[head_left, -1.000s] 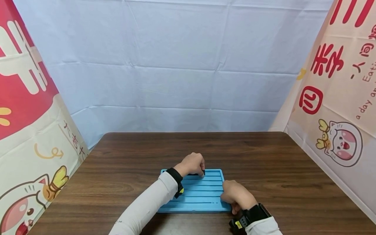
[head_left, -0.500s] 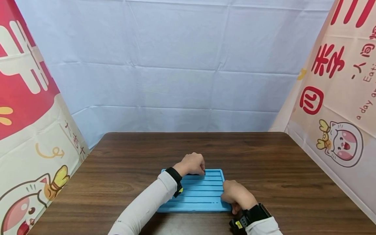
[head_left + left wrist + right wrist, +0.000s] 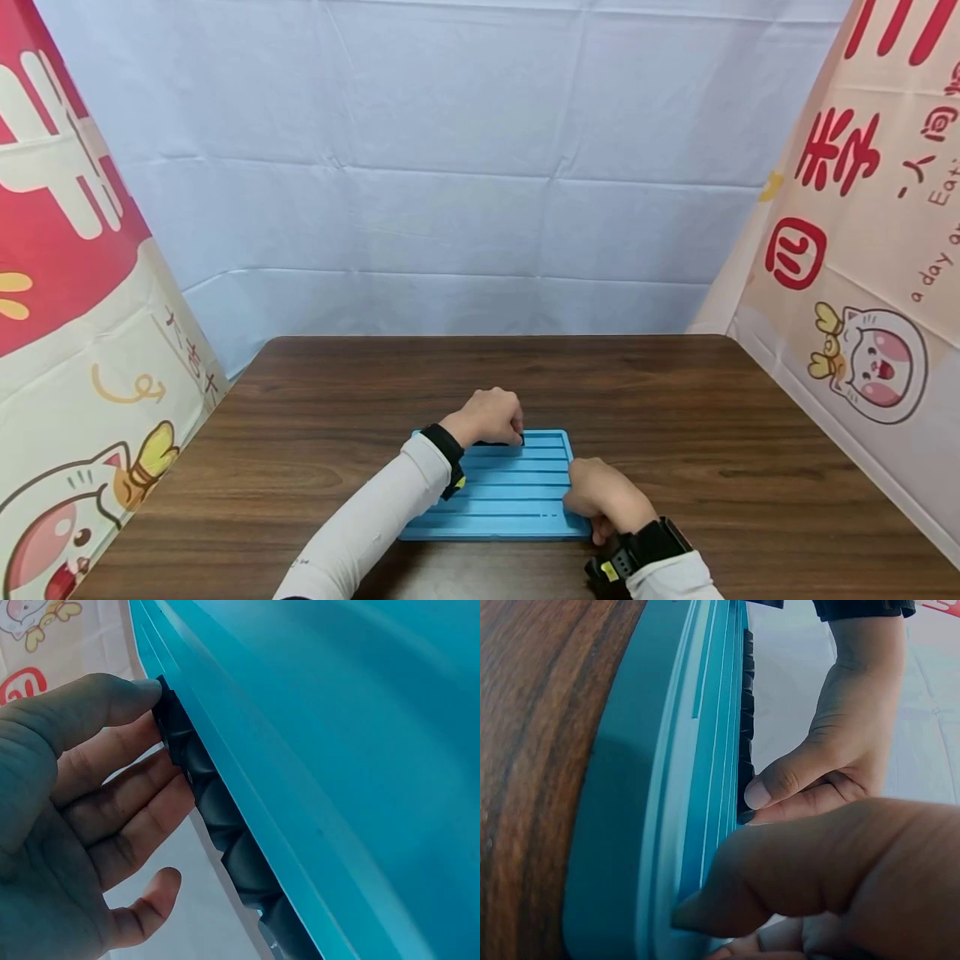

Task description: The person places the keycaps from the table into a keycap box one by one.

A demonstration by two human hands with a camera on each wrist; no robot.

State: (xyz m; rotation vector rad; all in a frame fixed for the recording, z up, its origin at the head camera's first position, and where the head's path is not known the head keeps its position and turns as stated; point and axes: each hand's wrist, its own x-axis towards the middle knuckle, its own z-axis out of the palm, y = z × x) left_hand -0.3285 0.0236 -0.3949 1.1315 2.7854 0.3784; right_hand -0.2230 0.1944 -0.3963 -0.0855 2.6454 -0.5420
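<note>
A light blue ridged tray (image 3: 510,504) lies on the table in the head view. My left hand (image 3: 489,417) is over its far edge, pinching one end of a row of black keycap-like pieces (image 3: 214,795) between thumb and fingertips. In the left wrist view the row runs along a ridge of the tray, with its other end cut off by the frame. My right hand (image 3: 606,496) grips the tray's near right corner, its thumb (image 3: 697,915) on the rim. The fingers under that corner are mostly hidden.
A brown wood-grain table (image 3: 315,442) spreads around the tray. Behind it hangs a pale cloth (image 3: 450,167), and printed curtains (image 3: 862,250) flank both sides. Black bands with small devices (image 3: 637,558) sit on both wrists.
The left hand has shifted very slightly at the far edge of the tray, still holding the black row. The right hand and tray stay in place.
</note>
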